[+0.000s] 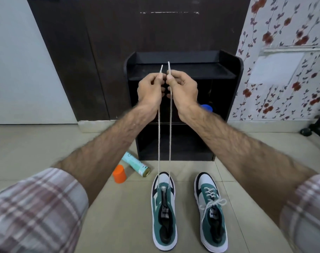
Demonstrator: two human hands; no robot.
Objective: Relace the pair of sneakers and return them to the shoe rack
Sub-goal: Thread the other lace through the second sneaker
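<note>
Two green, white and black sneakers stand side by side on the tiled floor. The left sneaker [164, 210] has a white lace [170, 136] threaded only through its lowest eyelets, and both strands run straight up. My left hand [149, 88] pinches one lace end, while my right hand [183, 87] pinches the other; the two tips stick up side by side. The right sneaker [211, 214] is fully laced and tied in a bow. Behind them stands the black shoe rack [228, 73], its shelves mostly dark.
A teal spray can [135, 164] lies on the floor left of the rack, with an orange cap [119, 174] beside it. A blue object [206, 107] shows inside the rack. A dark wooden door is behind, floral wallpaper to the right.
</note>
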